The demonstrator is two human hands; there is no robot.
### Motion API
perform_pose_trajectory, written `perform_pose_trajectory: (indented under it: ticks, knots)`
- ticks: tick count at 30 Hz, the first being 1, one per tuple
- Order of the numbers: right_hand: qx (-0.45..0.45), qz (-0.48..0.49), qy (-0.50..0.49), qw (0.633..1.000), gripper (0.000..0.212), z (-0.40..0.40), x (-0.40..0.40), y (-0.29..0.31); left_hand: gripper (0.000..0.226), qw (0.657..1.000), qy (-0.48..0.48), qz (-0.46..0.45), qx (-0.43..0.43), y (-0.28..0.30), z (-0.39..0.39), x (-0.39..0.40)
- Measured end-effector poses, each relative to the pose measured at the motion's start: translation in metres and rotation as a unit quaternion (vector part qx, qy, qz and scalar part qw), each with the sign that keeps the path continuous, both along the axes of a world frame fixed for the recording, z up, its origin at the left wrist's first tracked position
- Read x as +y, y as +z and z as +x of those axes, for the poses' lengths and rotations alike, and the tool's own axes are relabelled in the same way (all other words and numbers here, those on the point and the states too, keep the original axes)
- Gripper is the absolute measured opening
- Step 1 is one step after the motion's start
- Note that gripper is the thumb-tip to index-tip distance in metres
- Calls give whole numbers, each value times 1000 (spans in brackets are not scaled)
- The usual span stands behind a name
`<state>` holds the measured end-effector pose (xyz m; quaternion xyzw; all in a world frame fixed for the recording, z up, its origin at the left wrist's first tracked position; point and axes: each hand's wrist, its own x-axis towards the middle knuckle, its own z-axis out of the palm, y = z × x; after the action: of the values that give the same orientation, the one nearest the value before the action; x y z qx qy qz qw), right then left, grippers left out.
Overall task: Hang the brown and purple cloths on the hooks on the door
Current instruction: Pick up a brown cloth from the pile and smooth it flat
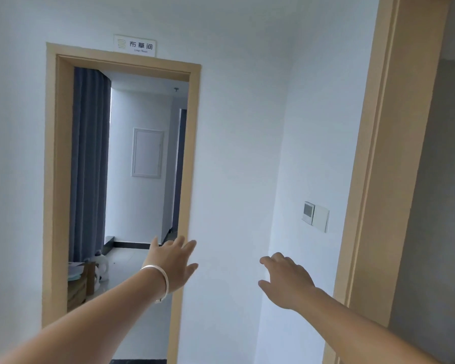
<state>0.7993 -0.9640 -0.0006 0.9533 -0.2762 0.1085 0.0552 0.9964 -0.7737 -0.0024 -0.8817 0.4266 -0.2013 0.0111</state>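
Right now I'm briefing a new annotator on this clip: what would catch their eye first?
Two bare arms reach forward at the bottom, the left hand with a bracelet, the right hand beside it, both holding nothing. Ahead on the left is an open doorway with a sign above it and a grey curtain inside. No cloths or hooks show.

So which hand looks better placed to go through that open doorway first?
Probably the left hand: it is open and stretched in front of the doorway. The right hand, empty too, hangs before the bare wall.
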Motion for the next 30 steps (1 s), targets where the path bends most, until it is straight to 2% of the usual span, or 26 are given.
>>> perform_pose_trajectory:
  ticks: [7, 17, 22, 30]
  knots:
    - [-8, -12, -27, 1000, 53, 96, -66, 18, 56, 1000, -23, -7, -12, 15, 106, -77]
    - [-5, 11, -19, 1000, 53, 203, -136, 6, 55, 999, -35, -10, -2, 2, 202, -150]
    - [-7, 14, 20, 1000, 52, 277, -178, -8, 55, 1000, -3, -2, -7, -13, 255, -176]
    - [-36, 20, 138, 990, 52, 433, -240, -14, 59, 995, 99, 10, -20, -17, 362, -204]
